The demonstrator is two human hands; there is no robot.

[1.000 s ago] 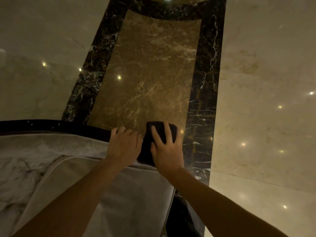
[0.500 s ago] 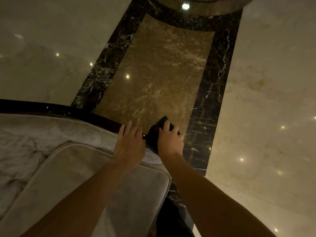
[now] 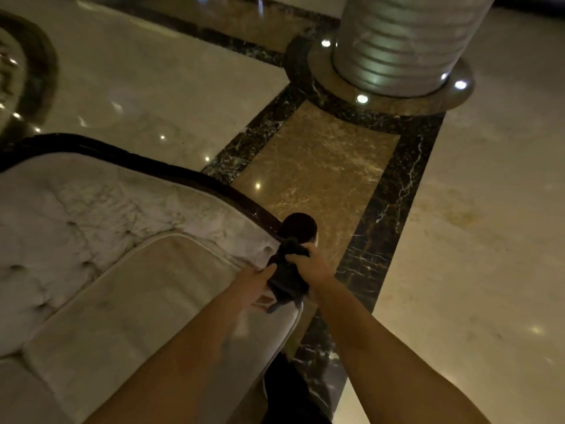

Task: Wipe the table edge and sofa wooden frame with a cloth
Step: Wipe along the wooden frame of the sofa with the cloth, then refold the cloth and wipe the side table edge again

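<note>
A dark cloth (image 3: 286, 278) hangs bunched over the sofa's arm, just below the rounded end (image 3: 299, 226) of the dark wooden frame (image 3: 128, 157). My right hand (image 3: 312, 264) grips the cloth's upper part from the right. My left hand (image 3: 255, 284) pinches its left side, blurred by motion. The frame runs as a glossy dark curve along the top of the pale tufted sofa back (image 3: 91, 209). The seat cushion (image 3: 137, 301) lies under my left forearm. No table is in view.
Polished marble floor (image 3: 458, 240) with a brown panel (image 3: 321, 175) and black veined border lies beyond the sofa. A ribbed silvery column (image 3: 403, 41) stands on a round base with floor lights at the upper right. My dark-clothed leg (image 3: 290, 393) is beside the sofa.
The view has tilted up, bringing the column in. The cloth has come off the frame top and is bunched lower, held between both hands; my left hand left the frame and took the cloth.
</note>
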